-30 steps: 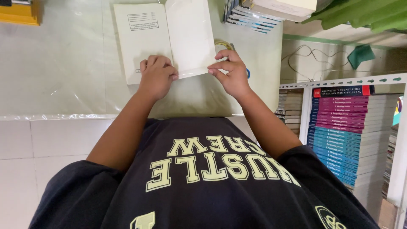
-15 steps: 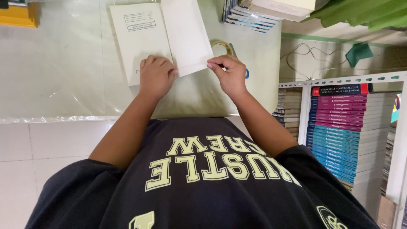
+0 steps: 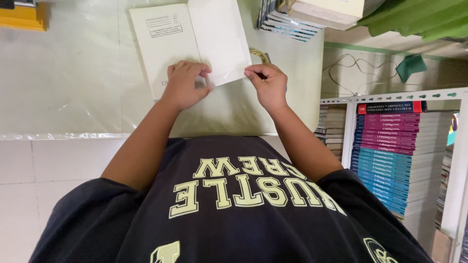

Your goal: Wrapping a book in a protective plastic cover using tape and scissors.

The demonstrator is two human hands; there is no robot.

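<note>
Item: open book (image 3: 165, 48), thin, off-white matte pages, flat on the bench (image 3: 63, 87) at 12 o'clock from my chest.

Left grip (image 3: 184, 86): fingers curled, pressing the book's lower edge near the spine.

Right grip (image 3: 267, 84): narrow pinch on the lower corner of the raised leaf (image 3: 217, 39), at 1 o'clock.

Step, as I judge it: fitting a clear glossy cover sheet; next calls for a steady, flat pull.

Bench surface: pale, under crinkled transparent film.

Shelf (image 3: 399, 151): stacked magenta and teal paperbacks, 3 o'clock.
</note>
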